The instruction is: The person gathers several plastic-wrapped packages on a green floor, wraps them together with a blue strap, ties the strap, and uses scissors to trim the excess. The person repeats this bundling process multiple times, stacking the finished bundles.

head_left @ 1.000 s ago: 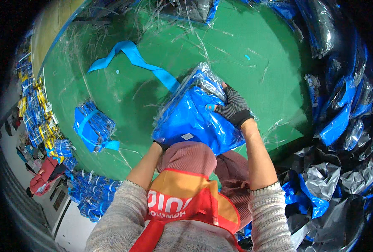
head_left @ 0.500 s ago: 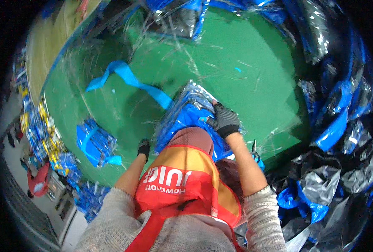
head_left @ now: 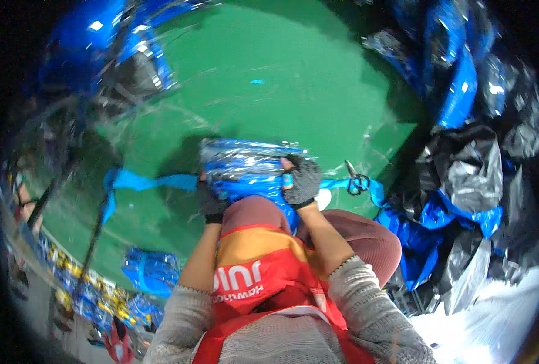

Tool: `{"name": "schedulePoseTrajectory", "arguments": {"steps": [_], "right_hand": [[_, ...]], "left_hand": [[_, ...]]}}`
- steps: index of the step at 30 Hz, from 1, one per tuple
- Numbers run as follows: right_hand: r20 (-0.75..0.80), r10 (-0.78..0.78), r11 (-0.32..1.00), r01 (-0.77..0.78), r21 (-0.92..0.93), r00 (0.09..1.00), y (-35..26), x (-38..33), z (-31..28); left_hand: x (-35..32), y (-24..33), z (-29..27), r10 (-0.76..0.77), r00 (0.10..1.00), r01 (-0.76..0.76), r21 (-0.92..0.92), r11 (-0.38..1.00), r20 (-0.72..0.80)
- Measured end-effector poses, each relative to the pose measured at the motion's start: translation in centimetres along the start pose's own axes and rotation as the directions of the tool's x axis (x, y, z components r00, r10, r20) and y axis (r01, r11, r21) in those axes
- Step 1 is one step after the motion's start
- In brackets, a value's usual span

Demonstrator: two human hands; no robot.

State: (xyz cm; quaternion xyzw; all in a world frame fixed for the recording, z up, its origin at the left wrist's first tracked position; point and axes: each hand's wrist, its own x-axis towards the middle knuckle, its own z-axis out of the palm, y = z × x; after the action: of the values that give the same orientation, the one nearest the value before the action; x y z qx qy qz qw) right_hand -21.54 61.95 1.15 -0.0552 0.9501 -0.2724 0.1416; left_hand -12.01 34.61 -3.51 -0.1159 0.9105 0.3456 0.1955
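A bundle of folded, shiny blue and clear plastic (head_left: 251, 159) lies in front of my knees on the green surface. My left hand (head_left: 211, 200), in a dark fingerless glove, grips its left end, fingers mostly hidden. On the right end, my right hand (head_left: 301, 181), in a grey-black fingerless glove, closes round the plastic with the thumb on top. A light-blue strip (head_left: 154, 181) reaches out to the left of the bundle, and a similar blue band (head_left: 342, 184) shows to its right. Black-handled scissors (head_left: 357, 182) lie beside that band.
A second tied blue bundle (head_left: 151, 270) sits at the lower left. Black and blue plastic sheeting (head_left: 463, 164) heaps along the right. More blue plastic (head_left: 93, 36) is at the upper left. Yellow and blue packs (head_left: 90, 285) line the left edge. A small blue scrap (head_left: 256, 82) lies ahead.
My left hand has come from beside my leg onto the bundle's left end. The bundle has turned to lie crosswise. The view has shifted, bringing the scissors more fully into sight.
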Motion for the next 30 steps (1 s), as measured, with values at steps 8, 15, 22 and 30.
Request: {"name": "schedulePoseTrajectory", "arguments": {"steps": [8,15,22,30], "right_hand": [[-0.081,0.087,0.995,-0.083,0.056,0.993,-0.5,-0.5,-0.5],[-0.548,0.464,0.879,-0.283,0.384,0.696,7.0,-5.0,0.4],[0.074,0.579,0.792,-0.54,-0.285,0.812,24.2,-6.9,-1.2],[-0.268,0.812,0.572,-0.798,0.189,0.519,23.4,-6.7,-1.4]], "left_hand": [[0.3,-2.2,0.2,0.022,0.999,-0.02,0.047,0.999,-0.044],[0.2,-7.5,-0.3,0.02,0.998,-0.019,0.005,1.0,-0.064],[2.5,-11.9,-2.6,-0.233,0.97,0.198,-0.34,0.919,-0.064],[5.3,-16.8,-2.7,-0.466,0.878,0.359,-0.792,0.493,0.108]]}}
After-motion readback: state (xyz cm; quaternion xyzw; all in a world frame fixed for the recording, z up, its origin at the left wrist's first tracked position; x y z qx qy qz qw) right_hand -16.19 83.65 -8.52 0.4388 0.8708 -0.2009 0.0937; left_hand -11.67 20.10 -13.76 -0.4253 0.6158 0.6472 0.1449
